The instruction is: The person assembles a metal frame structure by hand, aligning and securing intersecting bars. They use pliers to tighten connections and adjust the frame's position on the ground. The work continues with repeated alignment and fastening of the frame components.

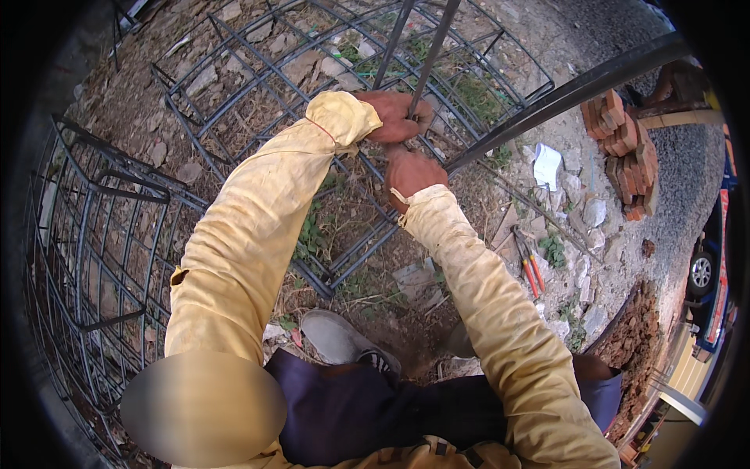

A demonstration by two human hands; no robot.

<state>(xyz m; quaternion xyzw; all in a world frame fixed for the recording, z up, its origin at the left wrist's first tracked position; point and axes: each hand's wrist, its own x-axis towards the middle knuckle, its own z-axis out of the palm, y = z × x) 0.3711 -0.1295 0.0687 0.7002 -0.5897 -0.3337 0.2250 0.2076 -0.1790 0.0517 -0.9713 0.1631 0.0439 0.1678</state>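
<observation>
Both my hands meet over a cage of dark steel reinforcing bars (363, 255) lying on the rubble ground. My left hand (400, 116) is closed around a slim upright steel bar (431, 59) that rises from the cage. Just below it, my right hand (416, 173) is a closed fist beside the lower end of a thick black bar (570, 99); whatever lies inside that fist is hidden. Another upright bar (393, 43) stands left of the one I grip. Yellow sleeves cover both forearms.
A second bar cage (117, 319) stands at the left. Red-handled pincers (530, 262) lie on the ground at right, below a white sheet (547, 166). Stacked bricks (625, 148) are farther right. My grey shoe (334, 336) is near the cage corner. A blue vehicle (711, 270) shows at the right edge.
</observation>
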